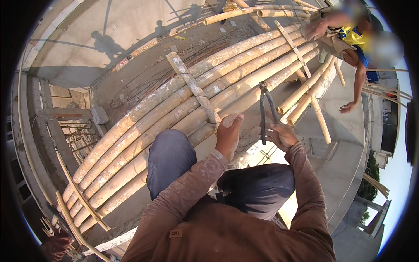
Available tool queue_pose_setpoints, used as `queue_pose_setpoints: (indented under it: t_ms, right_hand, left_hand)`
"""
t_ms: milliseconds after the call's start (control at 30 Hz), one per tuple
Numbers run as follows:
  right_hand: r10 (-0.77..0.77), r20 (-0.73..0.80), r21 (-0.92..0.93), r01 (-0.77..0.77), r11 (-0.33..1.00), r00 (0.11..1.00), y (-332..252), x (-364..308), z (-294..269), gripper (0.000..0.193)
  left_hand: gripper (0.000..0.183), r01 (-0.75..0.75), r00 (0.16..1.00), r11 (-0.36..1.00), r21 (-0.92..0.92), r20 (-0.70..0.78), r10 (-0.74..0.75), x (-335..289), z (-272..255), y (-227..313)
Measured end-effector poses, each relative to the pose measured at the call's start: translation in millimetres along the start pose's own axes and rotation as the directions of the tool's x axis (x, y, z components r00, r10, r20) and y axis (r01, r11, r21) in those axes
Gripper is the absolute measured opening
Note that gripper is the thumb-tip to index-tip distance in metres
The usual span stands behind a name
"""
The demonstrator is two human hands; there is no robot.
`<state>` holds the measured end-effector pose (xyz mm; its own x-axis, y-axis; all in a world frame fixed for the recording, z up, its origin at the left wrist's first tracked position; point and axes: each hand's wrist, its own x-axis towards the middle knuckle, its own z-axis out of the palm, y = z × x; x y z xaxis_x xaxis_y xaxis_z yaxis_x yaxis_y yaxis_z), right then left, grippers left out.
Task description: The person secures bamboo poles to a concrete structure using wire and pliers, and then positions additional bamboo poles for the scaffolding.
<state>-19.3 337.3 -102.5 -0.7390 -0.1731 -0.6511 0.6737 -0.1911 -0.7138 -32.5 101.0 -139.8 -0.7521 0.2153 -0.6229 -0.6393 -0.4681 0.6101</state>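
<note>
My right hand (283, 134) is closed around a handle of dark metal pincers (262, 114), whose jaws point up and away from me. The two handles are spread apart. My left hand (229, 136) is closed with its thumb up, beside the near end of a flat bamboo strip (192, 83). Any small thing within those curled fingers is hidden. The strip lies across a row of several long bamboo poles (139, 109), with thin dark ties where it crosses them. My bent knees are against the near side of the row.
Another person's hand (348, 107) hangs down at the far right. Loose bamboo poles (312, 89) jut out near that person. A second cross strip (293, 47) spans the row's far end. Below lies a debris-strewn floor (144, 83) beside a concrete wall (135, 26).
</note>
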Motion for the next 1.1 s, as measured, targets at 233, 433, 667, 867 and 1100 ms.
queue_pose_setpoints:
  t_ms: [233,433,667,867,1100]
  right_hand:
    - [-0.359,0.045,0.440,0.305,0.845,0.932,-73.3,41.2,-5.0,0.069]
    - [-0.316,-0.335,0.218,0.399,0.891,0.888,-99.0,90.8,-61.0,0.053]
    - [-0.246,-0.489,0.420,0.473,0.775,0.837,-114.3,114.0,-56.4,0.019]
    - [-0.282,-0.487,0.556,0.542,0.630,0.827,-107.3,98.5,-105.3,0.017]
    - [-0.377,-0.558,0.433,0.647,0.627,0.739,-115.2,101.4,-97.1,0.018]
  left_hand:
    - [0.030,-0.325,0.911,0.919,0.224,-0.188,0.368,7.4,-82.8,50.5]
    - [0.035,-0.465,0.808,0.723,0.511,-0.088,0.582,-47.6,-112.2,68.1]
    - [0.035,-0.413,0.754,0.609,0.677,-0.122,0.646,-82.5,-136.4,79.0]
    - [0.036,-0.345,0.858,0.577,0.741,0.000,0.513,-51.3,-111.9,69.3]
    - [0.044,-0.295,0.878,-0.170,0.940,0.337,0.340,-20.4,-70.1,34.6]
